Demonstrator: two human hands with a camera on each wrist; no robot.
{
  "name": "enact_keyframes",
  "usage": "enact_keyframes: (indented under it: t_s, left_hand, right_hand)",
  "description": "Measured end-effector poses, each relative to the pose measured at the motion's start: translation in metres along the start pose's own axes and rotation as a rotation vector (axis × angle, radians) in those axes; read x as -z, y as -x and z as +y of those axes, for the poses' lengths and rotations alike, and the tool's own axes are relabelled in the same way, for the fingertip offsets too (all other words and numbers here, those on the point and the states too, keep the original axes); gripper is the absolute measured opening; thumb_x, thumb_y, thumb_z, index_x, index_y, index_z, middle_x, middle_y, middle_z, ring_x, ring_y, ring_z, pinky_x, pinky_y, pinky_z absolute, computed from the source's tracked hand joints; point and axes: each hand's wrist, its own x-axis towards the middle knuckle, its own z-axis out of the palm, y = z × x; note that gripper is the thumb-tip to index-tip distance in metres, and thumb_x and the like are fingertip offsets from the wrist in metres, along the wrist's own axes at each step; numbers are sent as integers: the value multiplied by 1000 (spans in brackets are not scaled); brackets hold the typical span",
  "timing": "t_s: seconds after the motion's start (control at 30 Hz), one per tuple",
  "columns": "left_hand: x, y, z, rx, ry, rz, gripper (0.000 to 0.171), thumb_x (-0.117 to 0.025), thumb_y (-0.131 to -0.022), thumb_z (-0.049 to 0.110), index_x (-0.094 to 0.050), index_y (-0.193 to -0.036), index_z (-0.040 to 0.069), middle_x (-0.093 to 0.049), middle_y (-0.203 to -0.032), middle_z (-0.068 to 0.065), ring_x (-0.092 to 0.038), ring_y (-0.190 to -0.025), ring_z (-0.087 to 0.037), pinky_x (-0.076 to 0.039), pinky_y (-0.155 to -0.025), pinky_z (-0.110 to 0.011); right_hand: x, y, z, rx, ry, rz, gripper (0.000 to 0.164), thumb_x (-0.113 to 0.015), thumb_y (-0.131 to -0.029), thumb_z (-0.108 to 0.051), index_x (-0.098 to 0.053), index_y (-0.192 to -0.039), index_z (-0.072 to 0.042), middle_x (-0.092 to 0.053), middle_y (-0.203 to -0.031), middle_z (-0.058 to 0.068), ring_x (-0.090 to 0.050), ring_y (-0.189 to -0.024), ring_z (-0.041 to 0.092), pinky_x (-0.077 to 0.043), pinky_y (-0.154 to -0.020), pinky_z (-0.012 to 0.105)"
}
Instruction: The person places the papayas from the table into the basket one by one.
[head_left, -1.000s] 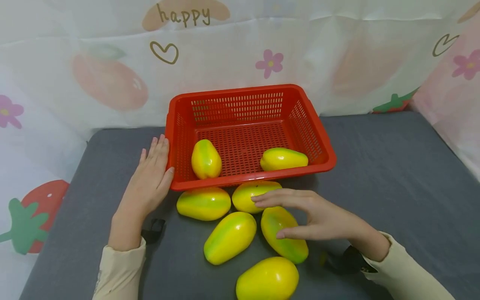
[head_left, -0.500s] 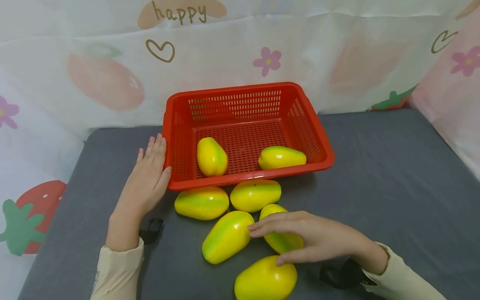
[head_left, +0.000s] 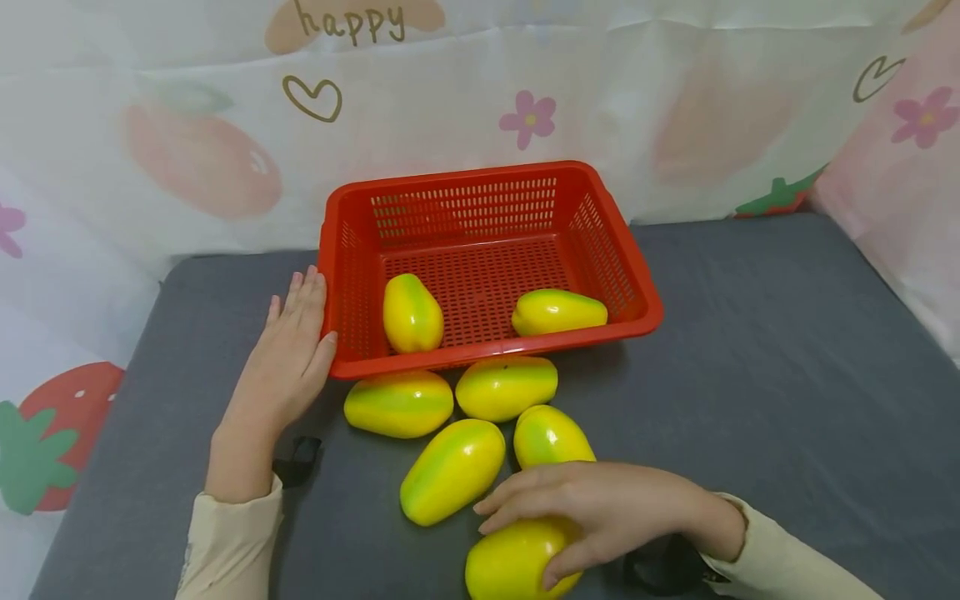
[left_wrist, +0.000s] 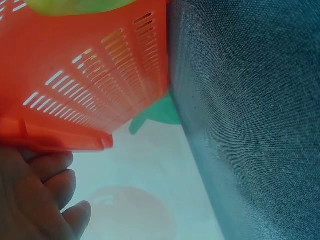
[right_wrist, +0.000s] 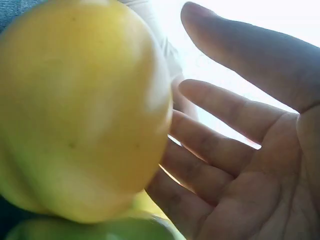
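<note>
My left hand point(head_left: 279, 371) rests against the left side of the red plastic basket point(head_left: 491, 354), its fingers straight along the rim. In the left wrist view, fingertips point(left_wrist: 61, 187) sit just outside the basket's rim. My right hand point(head_left: 600, 507) hovers over the nearest yellow-green papaya point(head_left: 510, 562), fingers loosely spread. The right wrist view shows that papaya point(right_wrist: 85, 110) close to the open palm; whether any finger touches it I cannot tell. Another papaya point(head_left: 551, 435) lies just beyond the right hand, partly covered by it. Inside the basket are two papayas, one left point(head_left: 412, 314) and one right point(head_left: 558, 312).
Two papayas lie along the basket's front edge, one left point(head_left: 399, 405) and one right point(head_left: 507, 389). A further papaya point(head_left: 453, 472) is in front of them. Grey cloth point(head_left: 750, 375) covers the table. A printed curtain point(head_left: 450, 108) hangs behind the basket.
My right hand has moved toward the front, from above the middle papayas to the nearest one. The left papaya in the basket rocked slightly. My left hand stays at the basket.
</note>
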Motion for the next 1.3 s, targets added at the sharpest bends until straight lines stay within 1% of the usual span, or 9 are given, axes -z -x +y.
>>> enact_keyframes:
  t_s: [0.17,0.33,0.47,0.6,0.8,0.9,1.1,1.23,1.3]
  left_hand:
    - [0,0,0,1,5,3,64,-34,-98,23,-5,-150,0,-5,-157,-17,0,-144,-28,0,-114,-47]
    - [0,-1,0,5,9,1,64,-33,-98,24,-4,-150,1,-5,-157,-17,1,-144,-28,0,-114,-46]
    - [0,-1,0,7,10,-1,65,-34,-98,24,-4,-150,1,-4,-157,-15,1,-144,-28,0,-114,-47]
    - [0,-1,-1,1,9,4,64,-34,-98,24,-4,-150,1,-3,-157,-15,1,-144,-27,0,-114,-47]
    - [-1,-1,-1,-10,13,12,64,-34,-98,22,-6,-150,0,-4,-157,-15,-1,-144,-29,-1,-114,-47]
    - [0,-1,-1,-10,15,11,64,-34,-98,22,-6,-150,-1,-4,-157,-15,-1,-144,-29,0,-114,-47]
    - [0,-1,-1,-14,17,13,63,-34,-97,22,-7,-150,-1,-4,-157,-16,-1,-144,-29,0,-114,-47]
    - [-1,-1,-1,-10,14,12,64,-34,-97,22,-6,-150,-1,-4,-157,-15,-1,-144,-29,0,-114,-47]
    - [-1,-2,-1,-7,13,13,64,-34,-97,22,-6,-150,-1,-4,-157,-15,-1,-144,-29,0,-114,-47]
  right_hand:
    - [-5,-2,1,-19,8,-29,57,-68,-86,-32,-49,-136,-13,-45,-141,2,-40,-129,10,-37,-101,23]
    - [-7,-3,1,-23,42,-55,60,-67,-85,-36,-48,-138,-15,-44,-142,2,-39,-129,9,-36,-102,22]
    - [-9,-4,2,-12,58,-77,58,-66,-87,-35,-47,-138,-14,-44,-142,4,-40,-129,9,-35,-103,21]
    - [-11,-4,2,5,61,-115,55,-62,-91,-32,-46,-139,-11,-45,-141,6,-41,-129,10,-34,-103,19]
    - [-16,-6,3,5,90,-188,61,-57,-92,-42,-39,-143,-14,-41,-144,5,-38,-130,10,-32,-104,20]
    - [-18,-7,3,11,105,-209,62,-55,-92,-42,-37,-145,-15,-39,-145,6,-37,-131,10,-31,-105,20]
    - [-17,-7,3,17,97,-199,62,-57,-92,-40,-36,-145,-15,-40,-145,6,-38,-131,10,-31,-104,20]
    - [-13,-5,1,23,61,-169,63,-58,-92,-39,-36,-145,-15,-40,-145,5,-38,-131,10,-32,-104,21]
    - [-10,-4,0,19,45,-141,64,-59,-91,-39,-35,-146,-16,-39,-145,4,-38,-130,10,-34,-103,21]
